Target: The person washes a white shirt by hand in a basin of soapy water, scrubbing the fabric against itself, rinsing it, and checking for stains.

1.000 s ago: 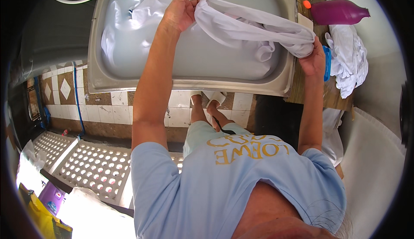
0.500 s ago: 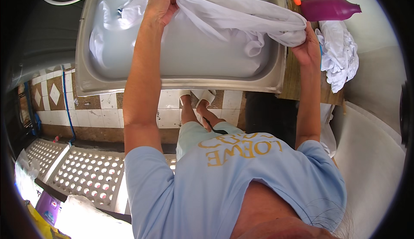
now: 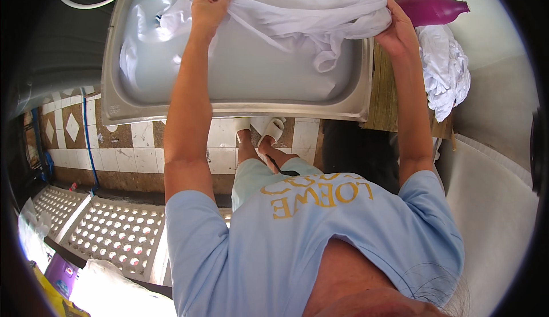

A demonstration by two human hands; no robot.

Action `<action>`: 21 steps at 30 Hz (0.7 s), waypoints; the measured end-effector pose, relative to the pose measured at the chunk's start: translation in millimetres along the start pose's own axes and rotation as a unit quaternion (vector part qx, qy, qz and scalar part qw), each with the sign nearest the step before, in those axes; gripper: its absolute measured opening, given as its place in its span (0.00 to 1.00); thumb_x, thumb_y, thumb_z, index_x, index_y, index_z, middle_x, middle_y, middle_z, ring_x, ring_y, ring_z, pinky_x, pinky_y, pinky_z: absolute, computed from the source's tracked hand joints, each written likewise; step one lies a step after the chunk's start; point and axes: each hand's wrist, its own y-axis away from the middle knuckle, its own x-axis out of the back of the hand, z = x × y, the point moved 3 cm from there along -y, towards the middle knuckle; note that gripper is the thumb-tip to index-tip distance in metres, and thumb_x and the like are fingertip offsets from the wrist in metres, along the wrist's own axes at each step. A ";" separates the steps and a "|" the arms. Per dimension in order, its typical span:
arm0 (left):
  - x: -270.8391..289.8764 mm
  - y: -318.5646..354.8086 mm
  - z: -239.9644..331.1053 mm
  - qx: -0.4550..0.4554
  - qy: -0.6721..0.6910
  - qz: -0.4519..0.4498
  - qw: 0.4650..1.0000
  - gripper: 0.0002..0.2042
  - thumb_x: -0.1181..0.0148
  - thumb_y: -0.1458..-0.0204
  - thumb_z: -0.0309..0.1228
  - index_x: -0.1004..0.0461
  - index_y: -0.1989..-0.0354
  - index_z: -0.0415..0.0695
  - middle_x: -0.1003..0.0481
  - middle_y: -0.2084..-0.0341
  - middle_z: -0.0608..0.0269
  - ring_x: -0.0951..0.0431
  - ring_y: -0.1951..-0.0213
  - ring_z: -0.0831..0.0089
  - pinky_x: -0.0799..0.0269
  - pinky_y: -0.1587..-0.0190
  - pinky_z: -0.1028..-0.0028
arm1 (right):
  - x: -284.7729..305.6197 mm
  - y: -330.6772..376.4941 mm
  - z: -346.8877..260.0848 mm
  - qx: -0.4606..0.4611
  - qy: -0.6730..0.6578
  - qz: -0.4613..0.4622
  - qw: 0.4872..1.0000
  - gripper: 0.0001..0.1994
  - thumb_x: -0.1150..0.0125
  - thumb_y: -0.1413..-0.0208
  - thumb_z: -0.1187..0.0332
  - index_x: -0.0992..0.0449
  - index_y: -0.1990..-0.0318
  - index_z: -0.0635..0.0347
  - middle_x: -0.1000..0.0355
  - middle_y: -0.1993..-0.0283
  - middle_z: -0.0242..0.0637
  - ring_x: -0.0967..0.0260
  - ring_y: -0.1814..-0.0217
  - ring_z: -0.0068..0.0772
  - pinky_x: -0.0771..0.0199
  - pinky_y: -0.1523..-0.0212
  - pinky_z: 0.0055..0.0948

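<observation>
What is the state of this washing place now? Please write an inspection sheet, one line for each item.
Surface: steel sink holding cloudy water.
Job's things: white cloth stretched above the water; more white laundry soaking.
Clutter: purple bottle, heap of white clothes on wooden ledge.
Hands: left hand and right hand grip the cloth's ends.
Cables: white hose, blue cord.
Surroundings: tiled floor, perforated crates.

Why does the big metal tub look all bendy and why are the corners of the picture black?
In the head view, the fisheye lens curves straight edges, so the metal tub bows near the rim, and the round lens leaves black corners. Daylight is bright and even; the white cloth held by the left hand and right hand looks slightly washed out, and the lower left corner glares white.
</observation>
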 end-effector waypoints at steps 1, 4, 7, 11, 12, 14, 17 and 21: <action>-9.3 5.8 8.7 -0.104 -0.076 0.019 0.991 0.09 0.36 0.52 0.27 0.23 0.61 0.45 0.26 0.65 0.64 0.27 0.65 0.74 0.31 0.66 0.77 | 1.7 -3.3 -4.8 0.003 0.004 0.003 1.000 0.17 0.51 0.37 0.65 0.33 0.46 0.66 0.31 0.47 0.40 0.33 0.44 0.35 0.33 0.41 0.39; -32.7 23.1 38.1 -0.223 -0.058 -0.074 0.970 0.12 0.34 0.53 0.32 0.23 0.59 0.50 0.27 0.59 0.63 0.29 0.60 0.74 0.33 0.66 0.77 | -18.4 -19.7 5.9 -0.046 -0.004 -0.098 0.994 0.16 0.49 0.38 0.67 0.33 0.45 0.63 0.30 0.48 0.39 0.32 0.46 0.32 0.32 0.42 0.36; -78.5 41.4 74.2 -0.207 0.017 -0.225 0.952 0.14 0.34 0.52 0.35 0.24 0.59 0.44 0.25 0.64 0.62 0.28 0.63 0.74 0.34 0.67 0.77 | -56.8 -13.4 22.8 -0.033 0.052 -0.162 0.985 0.10 0.49 0.39 0.67 0.28 0.53 0.60 0.25 0.62 0.30 0.27 0.60 0.24 0.26 0.59 0.27; -93.7 13.7 63.4 -0.086 0.140 -0.340 0.926 0.13 0.40 0.45 0.37 0.26 0.60 0.39 0.25 0.73 0.68 0.27 0.70 0.81 0.34 0.70 0.80 | -78.9 -11.1 2.3 -0.011 0.114 -0.170 0.979 0.07 0.47 0.41 0.70 0.26 0.58 0.59 0.25 0.63 0.35 0.26 0.60 0.32 0.24 0.57 0.34; -83.2 1.9 65.1 -0.066 0.175 -0.358 0.915 0.12 0.42 0.44 0.36 0.26 0.59 0.40 0.25 0.74 0.69 0.28 0.71 0.83 0.34 0.71 0.81 | -64.4 -16.1 -16.8 0.014 0.129 -0.162 0.978 0.07 0.45 0.43 0.71 0.27 0.58 0.58 0.25 0.63 0.36 0.25 0.61 0.35 0.24 0.58 0.37; -38.2 -16.8 70.6 0.005 0.147 -0.235 0.961 0.12 0.46 0.42 0.32 0.27 0.54 0.39 0.24 0.62 0.65 0.24 0.63 0.77 0.26 0.60 0.74 | -70.2 1.3 -47.5 0.030 0.120 -0.156 0.980 0.08 0.44 0.44 0.72 0.28 0.56 0.57 0.25 0.64 0.36 0.25 0.61 0.35 0.24 0.58 0.36; 9.0 -22.5 97.4 0.019 0.287 -0.190 0.939 0.08 0.46 0.42 0.32 0.25 0.59 0.42 0.23 0.66 0.67 0.23 0.65 0.79 0.25 0.62 0.77 | -52.9 5.4 -77.1 0.037 0.109 -0.188 0.975 0.11 0.44 0.45 0.75 0.31 0.54 0.57 0.25 0.63 0.37 0.25 0.60 0.36 0.25 0.56 0.36; 40.4 -25.1 124.4 0.045 0.279 -0.146 0.948 0.07 0.47 0.41 0.30 0.26 0.60 0.43 0.22 0.67 0.66 0.21 0.65 0.79 0.22 0.62 0.77 | -44.1 21.8 -98.5 0.060 0.086 -0.150 0.983 0.13 0.43 0.46 0.75 0.32 0.53 0.57 0.25 0.62 0.39 0.25 0.60 0.36 0.25 0.55 0.36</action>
